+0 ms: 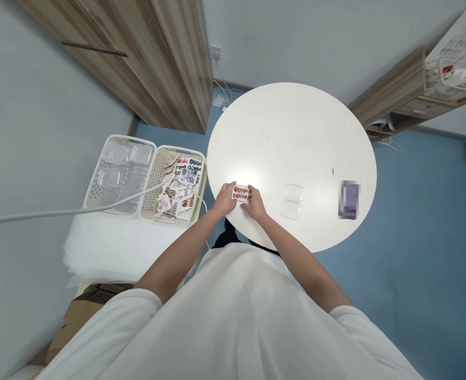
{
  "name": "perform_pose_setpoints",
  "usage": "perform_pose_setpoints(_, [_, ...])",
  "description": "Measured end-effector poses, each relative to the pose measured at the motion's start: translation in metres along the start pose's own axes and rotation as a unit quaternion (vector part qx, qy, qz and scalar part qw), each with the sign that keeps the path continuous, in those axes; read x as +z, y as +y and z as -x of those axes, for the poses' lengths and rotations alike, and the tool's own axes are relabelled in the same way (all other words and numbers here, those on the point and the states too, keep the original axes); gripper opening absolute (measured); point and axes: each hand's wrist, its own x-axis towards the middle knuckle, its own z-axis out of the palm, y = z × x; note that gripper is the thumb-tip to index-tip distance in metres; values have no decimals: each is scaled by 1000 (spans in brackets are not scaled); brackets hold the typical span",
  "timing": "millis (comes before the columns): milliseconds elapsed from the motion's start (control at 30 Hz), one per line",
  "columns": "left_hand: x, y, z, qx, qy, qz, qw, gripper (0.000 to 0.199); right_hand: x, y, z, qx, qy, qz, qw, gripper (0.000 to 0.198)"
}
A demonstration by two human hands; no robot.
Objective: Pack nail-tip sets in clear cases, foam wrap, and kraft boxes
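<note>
Between my two hands, over the near left part of the round white table (292, 116), is a small card of press-on nails (241, 193) in reddish and brown tones. My left hand (225, 199) grips its left edge, fingers closed. On the opposite edge, my right hand (255, 205) is closed too, thumb at the lower side. To the right of my right hand, a clear plastic case (293, 201) lies unfolded on the tabletop, its two halves showing.
Left of the table stand a white basket (148, 206) of nail cards and another basket (94, 177) of clear cases. A white cable (98, 208) crosses above them. A blurred purple object (350, 199) lies at the table's right. Wooden cabinets (169, 63) stand behind.
</note>
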Motion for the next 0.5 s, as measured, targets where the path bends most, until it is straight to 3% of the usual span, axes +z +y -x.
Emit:
perform_pose_setpoints(200, [41,53,14,91,-76,42,992,67,-66,44,53,-3,20,20,1000,63])
perform_pose_setpoints(367, [75,95,20,104,-117,25,987,65,-110,83,86,5,12,24,1000,61])
perform_pose_setpoints(500, [92,117,14,113,-131,-13,985,64,-132,110,93,-6,6,20,1000,61])
